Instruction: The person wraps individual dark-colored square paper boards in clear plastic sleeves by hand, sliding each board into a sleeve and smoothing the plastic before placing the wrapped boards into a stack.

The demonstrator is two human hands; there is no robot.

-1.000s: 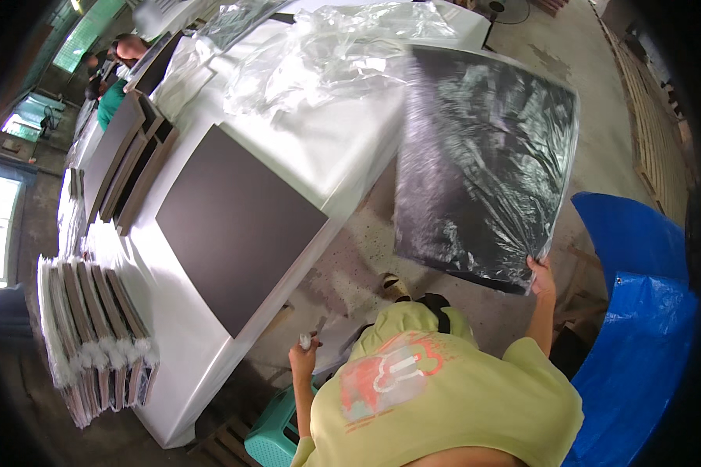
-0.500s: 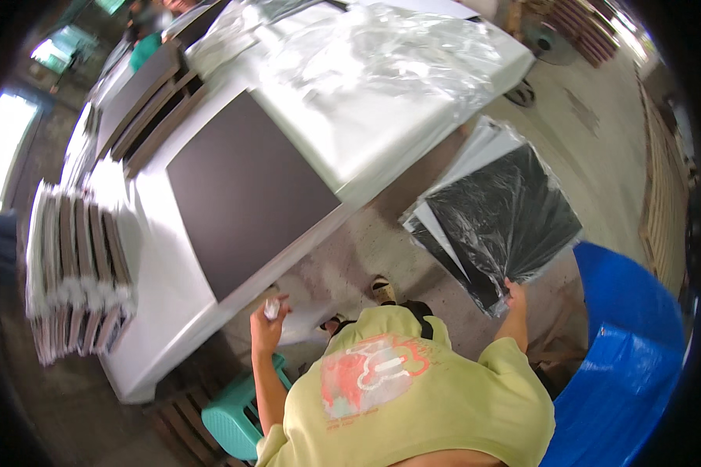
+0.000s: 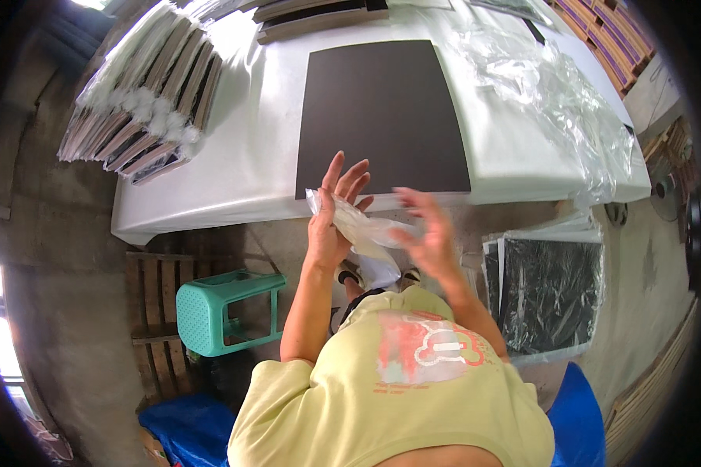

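Observation:
My left hand [image 3: 333, 222] is raised just off the table's near edge, palm up and fingers stretched. A crumpled strip of clear plastic film [image 3: 366, 233] is caught under its thumb and trails down to the right. My right hand [image 3: 432, 237], smeared by motion, is close to the film's right end with its fingers apart; whether it touches the film is unclear. Beyond both hands, a dark flat panel [image 3: 378, 117] lies on the white-covered table [image 3: 241, 179]. Low at the right sits a plastic-wrapped stack of dark sheets [image 3: 549, 292].
Several plastic-wrapped bundles [image 3: 144, 101] stand at the table's left, and dark boards [image 3: 319, 17] are stacked at the back. Loose clear plastic [image 3: 545, 101] covers the right side. A green stool [image 3: 226, 311] stands left of me. Blue sheeting [image 3: 576, 420] lies behind at right.
My right hand has let go of the wrapped dark sheets and moved left toward the film. My left hand has risen with the film. The view has turned to face the table.

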